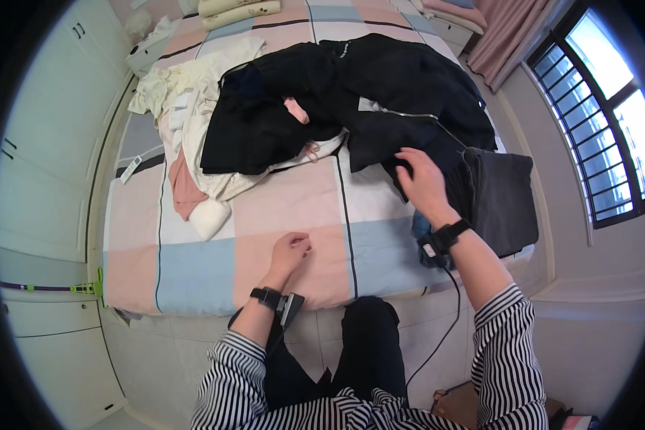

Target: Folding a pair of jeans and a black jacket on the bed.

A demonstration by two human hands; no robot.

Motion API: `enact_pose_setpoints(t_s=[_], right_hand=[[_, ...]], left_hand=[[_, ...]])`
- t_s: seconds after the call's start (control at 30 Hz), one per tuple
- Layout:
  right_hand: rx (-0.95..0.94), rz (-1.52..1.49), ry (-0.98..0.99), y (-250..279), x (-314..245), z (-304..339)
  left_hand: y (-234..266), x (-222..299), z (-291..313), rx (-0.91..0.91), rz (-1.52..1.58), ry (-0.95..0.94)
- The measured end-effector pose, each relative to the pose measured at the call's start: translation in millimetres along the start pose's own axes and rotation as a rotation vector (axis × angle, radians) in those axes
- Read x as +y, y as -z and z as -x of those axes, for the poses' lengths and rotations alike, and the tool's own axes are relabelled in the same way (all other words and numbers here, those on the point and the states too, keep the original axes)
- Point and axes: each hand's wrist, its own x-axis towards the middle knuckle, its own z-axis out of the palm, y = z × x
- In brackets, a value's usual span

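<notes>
My left hand [292, 252] is over the near part of the checked bedspread [287, 215], its fingers loosely curled with nothing showing in them. My right hand [423, 180] reaches to the lower edge of a black zippered jacket [416, 72]. Its thumb and fingers are apart, and whether the fingertips touch the cloth is hard to tell. Beside that hand, to the right, lies a folded dark grey garment [505, 197]. Under my right wrist a bit of blue denim [421, 226] shows. Another black garment [244, 136] lies spread to the left.
White clothes [201, 136] and a pink cloth [185, 188] are heaped on the bed's left side. A white remote control [130, 170] lies near the left edge. Folded bedding [240, 11] sits at the far end. A black cable [457, 315] hangs from my right wrist strap.
</notes>
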Motion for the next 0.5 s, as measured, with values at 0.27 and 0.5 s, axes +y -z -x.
enact_pose_setpoints(t_s=[0.27, 0.5], right_hand=[[-0.171, -0.043, 0.009, -110, -50, -116], [-0.144, 0.052, 0.078, -208, -49, -191]], left_hand=[[-1, -49, 14, 0.177, 0.46, -0.011], [-9, -29, 13, -0.031, 0.361, -0.067]])
